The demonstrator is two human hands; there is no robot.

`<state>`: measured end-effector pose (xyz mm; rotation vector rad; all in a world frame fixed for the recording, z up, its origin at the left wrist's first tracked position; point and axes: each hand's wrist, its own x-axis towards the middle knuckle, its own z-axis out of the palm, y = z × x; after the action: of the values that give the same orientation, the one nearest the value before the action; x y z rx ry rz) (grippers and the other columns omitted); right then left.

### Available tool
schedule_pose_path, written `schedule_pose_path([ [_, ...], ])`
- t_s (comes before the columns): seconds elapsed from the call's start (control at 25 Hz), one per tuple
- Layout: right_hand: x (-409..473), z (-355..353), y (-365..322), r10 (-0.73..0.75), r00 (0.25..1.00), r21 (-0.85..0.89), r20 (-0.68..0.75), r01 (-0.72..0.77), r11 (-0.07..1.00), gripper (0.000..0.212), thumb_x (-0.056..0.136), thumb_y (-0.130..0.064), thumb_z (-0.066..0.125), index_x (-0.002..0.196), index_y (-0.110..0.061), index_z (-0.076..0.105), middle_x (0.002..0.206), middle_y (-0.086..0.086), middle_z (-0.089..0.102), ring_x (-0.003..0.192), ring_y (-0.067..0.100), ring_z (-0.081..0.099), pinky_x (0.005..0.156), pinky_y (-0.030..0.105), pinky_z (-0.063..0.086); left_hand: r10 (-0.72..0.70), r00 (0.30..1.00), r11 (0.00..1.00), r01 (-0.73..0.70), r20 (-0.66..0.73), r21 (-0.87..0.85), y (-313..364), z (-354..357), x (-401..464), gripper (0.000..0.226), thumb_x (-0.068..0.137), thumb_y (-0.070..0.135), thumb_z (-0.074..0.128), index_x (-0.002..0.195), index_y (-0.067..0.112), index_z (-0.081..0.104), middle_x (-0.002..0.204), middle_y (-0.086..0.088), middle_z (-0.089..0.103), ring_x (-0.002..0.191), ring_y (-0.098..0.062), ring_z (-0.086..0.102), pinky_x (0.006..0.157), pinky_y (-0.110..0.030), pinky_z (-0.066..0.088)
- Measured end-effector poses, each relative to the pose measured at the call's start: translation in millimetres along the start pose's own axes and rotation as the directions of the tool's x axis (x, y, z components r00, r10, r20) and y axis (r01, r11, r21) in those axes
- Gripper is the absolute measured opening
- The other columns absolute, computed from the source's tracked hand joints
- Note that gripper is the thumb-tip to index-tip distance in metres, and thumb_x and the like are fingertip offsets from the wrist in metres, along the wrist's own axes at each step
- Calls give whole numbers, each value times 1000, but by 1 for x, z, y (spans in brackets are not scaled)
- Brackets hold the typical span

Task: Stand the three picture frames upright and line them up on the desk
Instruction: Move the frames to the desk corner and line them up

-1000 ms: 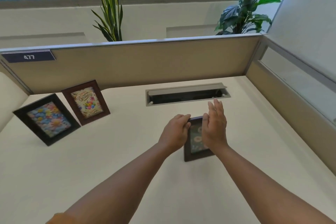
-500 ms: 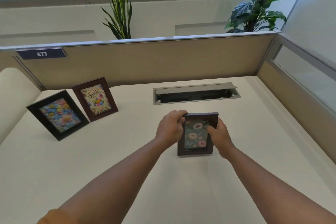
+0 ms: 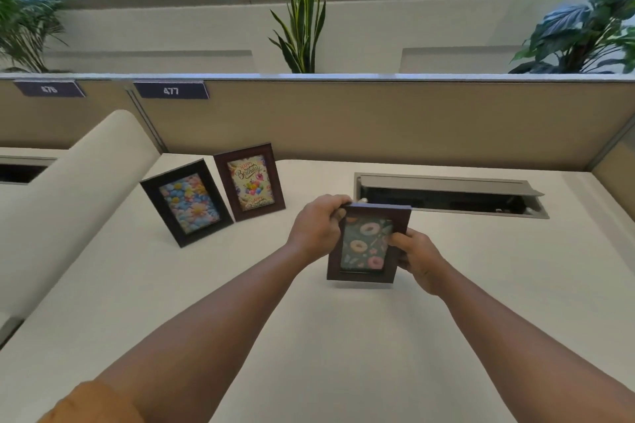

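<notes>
A dark brown frame with a doughnut picture (image 3: pixel 367 245) is held upright just above the cream desk (image 3: pixel 309 336), facing me. My left hand (image 3: pixel 318 228) grips its upper left edge and my right hand (image 3: pixel 417 259) grips its right side, thumb over the front. Two frames stand upright at the back left: a black frame with colourful flowers (image 3: pixel 187 203) and, right of it, a brown frame with a birthday card (image 3: pixel 249 181). They nearly touch at their inner edges.
A grey cable tray with an open lid (image 3: pixel 450 194) is set into the desk behind the held frame. A beige partition (image 3: pixel 378 120) closes off the back and right. A rounded cream divider (image 3: pixel 68 203) rises at the left. Plants stand beyond the partition.
The doughnut frame lay flat on the desk under both hands; it is now tipped up and lifted, facing me. The view has shifted right, so the standing frames appear nearer the middle.
</notes>
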<state>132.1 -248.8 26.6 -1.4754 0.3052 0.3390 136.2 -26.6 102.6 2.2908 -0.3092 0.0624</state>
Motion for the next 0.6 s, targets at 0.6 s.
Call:
schedule_pose_path([
  [0.6, 167, 115, -56, -51, 996, 97, 68, 44, 994, 27, 94, 6, 58, 119, -2, 66, 111, 19, 76, 99, 38, 74, 76, 45, 63, 128, 978, 899, -46, -162, 435, -99, -93, 122, 38, 97, 6, 56, 133, 11, 66, 116, -6, 71, 106, -31, 64, 91, -40, 48],
])
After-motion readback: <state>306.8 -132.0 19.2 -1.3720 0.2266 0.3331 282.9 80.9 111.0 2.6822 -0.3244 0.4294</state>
